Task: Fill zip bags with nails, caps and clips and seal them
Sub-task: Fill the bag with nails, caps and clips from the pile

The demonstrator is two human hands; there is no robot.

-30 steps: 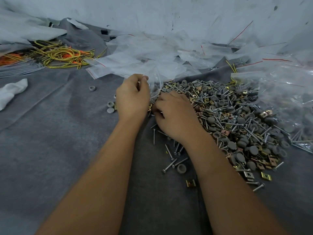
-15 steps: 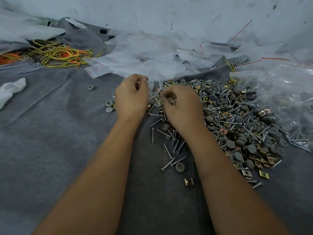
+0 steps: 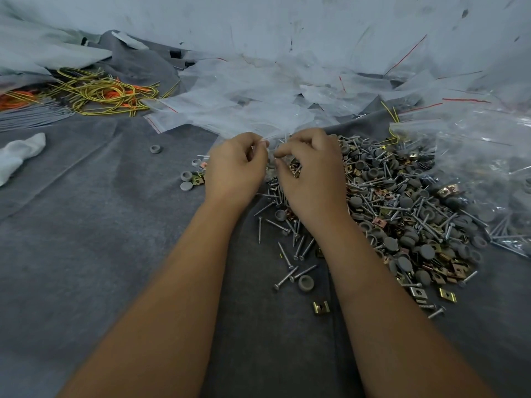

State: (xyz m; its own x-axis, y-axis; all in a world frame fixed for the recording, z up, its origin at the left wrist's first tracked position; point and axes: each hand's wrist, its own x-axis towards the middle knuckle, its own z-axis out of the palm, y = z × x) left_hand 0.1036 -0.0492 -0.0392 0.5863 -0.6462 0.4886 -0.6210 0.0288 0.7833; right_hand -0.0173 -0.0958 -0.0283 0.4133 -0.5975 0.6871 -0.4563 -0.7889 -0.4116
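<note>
A clear zip bag (image 3: 273, 152) hangs between my two hands above the near-left edge of the parts pile. My left hand (image 3: 234, 168) pinches its top edge with curled fingers. My right hand (image 3: 311, 170) is raised beside it, fingers curled, pinching the bag's mouth or small parts at it; which one I cannot tell. The pile (image 3: 402, 202) of silver nails, grey round caps and brass clips spreads to the right on the grey cloth (image 3: 86, 239). Loose nails (image 3: 290, 254), a cap (image 3: 305, 282) and a clip (image 3: 321, 307) lie near my right forearm.
A heap of empty clear zip bags (image 3: 258, 104) lies behind my hands. Filled bags (image 3: 482, 156) pile up at the right. Yellow and orange wires (image 3: 100, 93) lie at the back left, a white rag (image 3: 20, 153) at the left edge, several stray caps (image 3: 186, 180) beside my left hand.
My right hand has lifted off the pile and moved up and left to the bag's mouth. My left hand has kept hold of the bag in nearly the same place.
</note>
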